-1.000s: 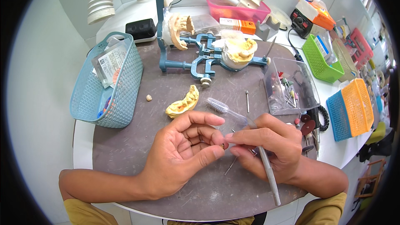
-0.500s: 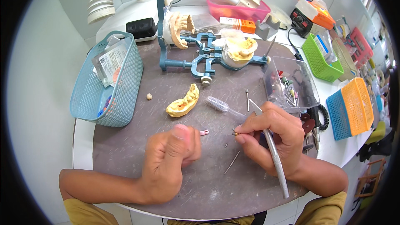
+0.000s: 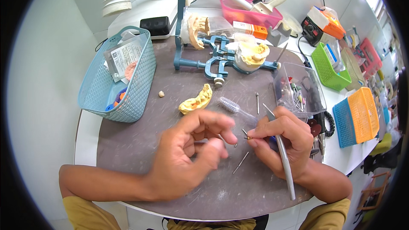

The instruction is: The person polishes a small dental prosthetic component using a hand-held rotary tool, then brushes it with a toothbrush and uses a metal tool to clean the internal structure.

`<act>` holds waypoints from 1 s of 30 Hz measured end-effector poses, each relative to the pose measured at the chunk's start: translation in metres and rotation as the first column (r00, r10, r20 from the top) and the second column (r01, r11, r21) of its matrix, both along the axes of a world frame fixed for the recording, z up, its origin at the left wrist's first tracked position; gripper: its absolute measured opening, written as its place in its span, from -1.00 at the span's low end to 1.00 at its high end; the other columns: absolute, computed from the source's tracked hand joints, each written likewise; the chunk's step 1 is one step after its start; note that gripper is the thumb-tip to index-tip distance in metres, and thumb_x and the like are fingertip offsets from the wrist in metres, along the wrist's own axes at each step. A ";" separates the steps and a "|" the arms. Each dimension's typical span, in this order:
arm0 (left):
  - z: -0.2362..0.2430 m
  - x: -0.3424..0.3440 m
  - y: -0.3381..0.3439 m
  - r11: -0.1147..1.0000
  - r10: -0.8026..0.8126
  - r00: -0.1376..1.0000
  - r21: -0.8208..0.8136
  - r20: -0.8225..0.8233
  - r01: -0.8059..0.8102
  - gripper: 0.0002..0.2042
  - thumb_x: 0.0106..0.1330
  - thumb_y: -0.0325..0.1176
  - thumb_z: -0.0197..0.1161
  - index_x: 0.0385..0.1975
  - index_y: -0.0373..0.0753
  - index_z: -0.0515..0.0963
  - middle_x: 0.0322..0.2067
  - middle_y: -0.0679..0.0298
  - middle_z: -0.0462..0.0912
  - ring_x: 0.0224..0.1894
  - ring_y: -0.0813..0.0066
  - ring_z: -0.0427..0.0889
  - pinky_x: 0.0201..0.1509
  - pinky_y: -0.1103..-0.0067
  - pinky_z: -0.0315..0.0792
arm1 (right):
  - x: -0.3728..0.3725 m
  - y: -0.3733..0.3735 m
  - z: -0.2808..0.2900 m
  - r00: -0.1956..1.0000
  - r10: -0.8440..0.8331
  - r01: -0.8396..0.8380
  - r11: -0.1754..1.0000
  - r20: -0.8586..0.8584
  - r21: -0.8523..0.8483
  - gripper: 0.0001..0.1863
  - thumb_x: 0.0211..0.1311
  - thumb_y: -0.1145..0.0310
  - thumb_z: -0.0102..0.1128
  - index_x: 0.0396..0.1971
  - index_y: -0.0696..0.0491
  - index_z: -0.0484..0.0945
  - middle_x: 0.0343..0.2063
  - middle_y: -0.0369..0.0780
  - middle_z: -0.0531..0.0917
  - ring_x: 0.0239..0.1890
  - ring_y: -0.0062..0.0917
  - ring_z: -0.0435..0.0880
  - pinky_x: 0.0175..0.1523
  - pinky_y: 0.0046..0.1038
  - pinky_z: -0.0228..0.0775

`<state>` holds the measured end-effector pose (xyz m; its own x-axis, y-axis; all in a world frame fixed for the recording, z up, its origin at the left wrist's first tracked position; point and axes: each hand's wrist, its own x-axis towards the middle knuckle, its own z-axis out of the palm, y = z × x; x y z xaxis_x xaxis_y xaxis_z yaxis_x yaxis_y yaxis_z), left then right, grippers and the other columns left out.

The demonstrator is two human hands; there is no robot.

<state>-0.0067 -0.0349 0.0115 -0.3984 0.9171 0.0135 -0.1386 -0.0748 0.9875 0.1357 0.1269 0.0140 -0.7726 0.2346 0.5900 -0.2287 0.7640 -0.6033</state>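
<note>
Open mat (image 3: 128,145) left of the left hand (image 3: 187,155). Ahead, blocked by cast (image 3: 196,100) and brush (image 3: 232,106). Right of the right hand (image 3: 283,138), hemmed by clear box (image 3: 298,89).

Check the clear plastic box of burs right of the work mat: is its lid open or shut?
Open. The clear box has its lid tilted up behind it, and the small burs inside lie uncovered.

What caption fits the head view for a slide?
Right hand grips a grey handpiece and a small bit; left hand reaches in.
</note>
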 end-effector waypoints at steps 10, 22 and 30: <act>-0.007 0.002 0.002 0.995 -0.088 0.996 -0.036 -0.022 0.087 -0.88 0.28 -0.58 0.30 -0.22 -0.35 0.53 -0.20 0.20 0.59 -0.19 0.55 0.63 -0.19 0.62 0.62 | 0.000 -0.004 -0.002 0.998 0.063 -0.063 0.998 -0.007 -0.008 -0.78 -0.09 0.64 0.44 -0.40 0.13 0.62 -0.49 -0.23 0.61 -0.56 -0.67 0.56 -0.57 -0.63 0.39; -0.006 0.003 0.005 0.998 -0.056 0.992 0.034 0.114 0.052 -0.89 0.36 -0.56 0.22 -0.19 -0.31 0.46 -0.25 0.16 0.60 -0.20 0.51 0.63 -0.17 0.57 0.60 | 0.007 0.003 -0.001 0.992 0.125 -0.125 0.992 0.007 0.024 -0.84 0.03 0.58 0.34 -0.33 0.17 0.60 -0.48 -0.19 0.61 -0.59 -0.60 0.50 -0.51 -0.57 0.34; -0.013 -0.001 0.010 0.996 -0.011 0.984 0.090 0.179 -0.005 -0.86 0.33 -0.59 0.23 -0.17 -0.33 0.48 -0.23 0.13 0.62 -0.17 0.44 0.66 -0.06 0.51 0.61 | 0.008 -0.007 -0.011 0.979 0.072 -0.104 0.981 -0.191 -0.163 -0.75 -0.06 0.63 0.38 -0.30 0.21 0.62 -0.42 -0.11 0.69 -0.47 -0.48 0.66 -0.36 -0.52 0.50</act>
<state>-0.0079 -0.0250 -0.0014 -0.3989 0.9167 0.0250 -0.3126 -0.1616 0.9360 0.1436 0.1196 0.0028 -0.6774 0.2801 0.6802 -0.4093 0.6248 -0.6649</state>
